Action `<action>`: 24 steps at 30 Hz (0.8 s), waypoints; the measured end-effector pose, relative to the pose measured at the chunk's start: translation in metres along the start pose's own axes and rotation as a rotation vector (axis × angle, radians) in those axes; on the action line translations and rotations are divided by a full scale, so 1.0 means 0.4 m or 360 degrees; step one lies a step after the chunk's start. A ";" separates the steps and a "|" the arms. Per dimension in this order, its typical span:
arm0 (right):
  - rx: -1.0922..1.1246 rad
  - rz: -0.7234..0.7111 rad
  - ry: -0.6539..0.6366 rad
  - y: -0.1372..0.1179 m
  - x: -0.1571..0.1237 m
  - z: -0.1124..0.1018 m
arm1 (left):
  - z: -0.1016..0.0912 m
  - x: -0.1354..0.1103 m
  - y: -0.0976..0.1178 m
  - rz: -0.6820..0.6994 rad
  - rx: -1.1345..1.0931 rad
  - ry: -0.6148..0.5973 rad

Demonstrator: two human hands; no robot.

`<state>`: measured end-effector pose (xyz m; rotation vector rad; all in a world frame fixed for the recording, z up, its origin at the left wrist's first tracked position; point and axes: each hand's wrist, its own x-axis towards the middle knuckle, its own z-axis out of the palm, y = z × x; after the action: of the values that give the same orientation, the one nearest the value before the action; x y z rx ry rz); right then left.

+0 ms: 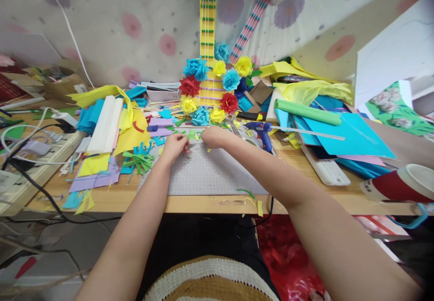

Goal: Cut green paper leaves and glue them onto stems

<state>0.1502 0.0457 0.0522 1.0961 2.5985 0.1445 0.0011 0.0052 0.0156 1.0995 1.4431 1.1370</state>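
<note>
A grey gridded cutting mat lies flat on the cluttered wooden table. At its far edge the left hand and right hand rest close together, fingers bunched; what they pinch is too small to tell. Small green paper scraps lie between them. A blue plastic glue gun sits just right, with crinkled paper flowers and a yellow paper guitar beyond

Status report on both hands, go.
Left hand, right hand close together at cutting mat far edge. Both at green paper scraps, grip unclear. Glue gun beside right hand.
</note>
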 end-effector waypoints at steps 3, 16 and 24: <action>-0.0064 -0.0026 -0.0041 -0.002 -0.010 -0.003 | 0.000 0.000 -0.001 -0.0002 0.0013 -0.0011; 0.0327 0.0251 0.0249 0.040 -0.080 0.043 | 0.009 0.003 -0.026 0.0104 0.0237 -0.0293; 0.1274 0.0355 0.0880 0.025 -0.128 0.118 | 0.013 0.006 -0.040 0.0203 0.0398 -0.0395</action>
<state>0.2058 0.0146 0.0226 1.8190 3.0932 -0.7027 0.0044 0.0055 -0.0011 1.4712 1.3577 0.8842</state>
